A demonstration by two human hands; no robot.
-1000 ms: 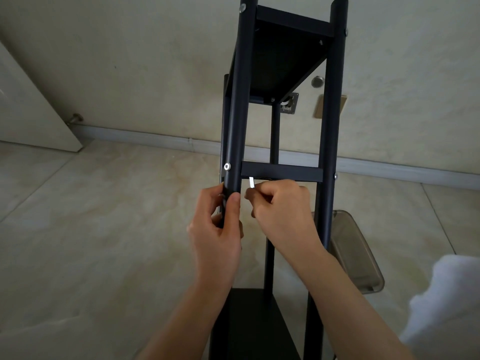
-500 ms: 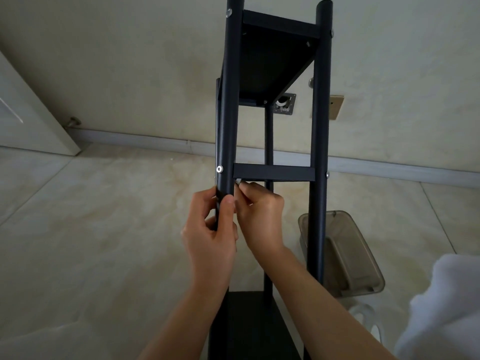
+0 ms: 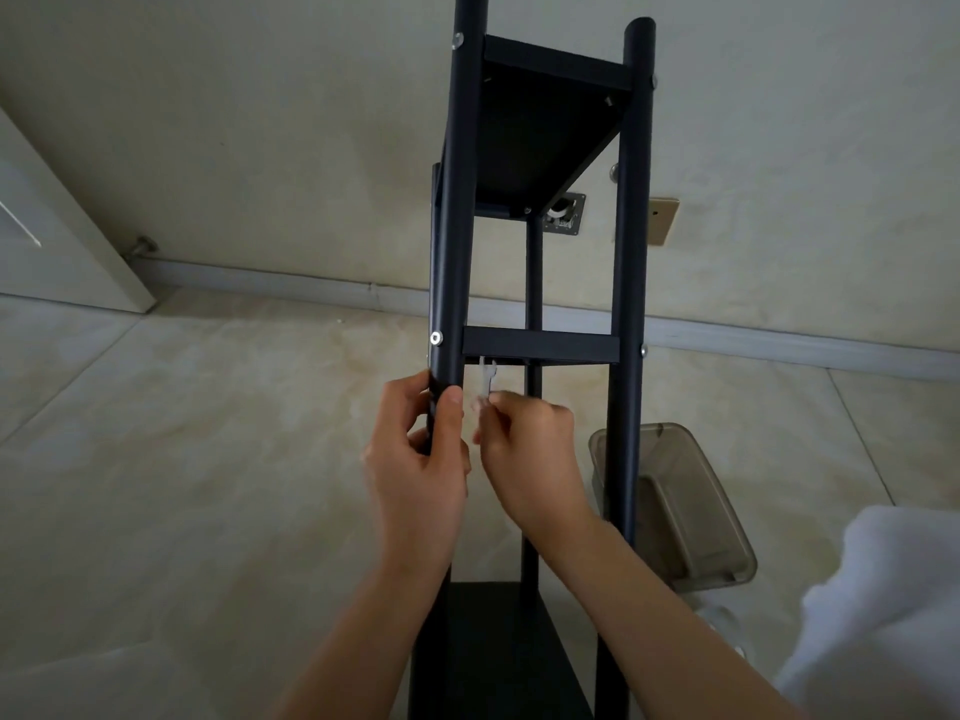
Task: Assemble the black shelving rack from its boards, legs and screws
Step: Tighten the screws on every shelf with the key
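The black shelving rack (image 3: pixel 540 345) stands upright in front of me, with a top board (image 3: pixel 540 127), a middle board and a bottom board (image 3: pixel 493 652) between round black legs. My left hand (image 3: pixel 421 459) grips the front left leg (image 3: pixel 457 226) just below the middle board. A silver screw head (image 3: pixel 435 337) shows on that leg at the middle board's height. My right hand (image 3: pixel 530 449) pinches a small silver key-like tool (image 3: pixel 487 379), blurred, whose tip reaches up to the underside of the middle board beside the left leg.
A smoky transparent plastic bin (image 3: pixel 685 506) lies on the tiled floor right of the rack, behind the right leg (image 3: pixel 631 304). A white cloth (image 3: pixel 883 615) fills the lower right corner. A door (image 3: pixel 57 236) stands at the left, a wall and baseboard behind.
My right hand drew back from the leg and lowered slightly, and the silver tool now points up under the middle board. My left hand keeps its grip on the leg.
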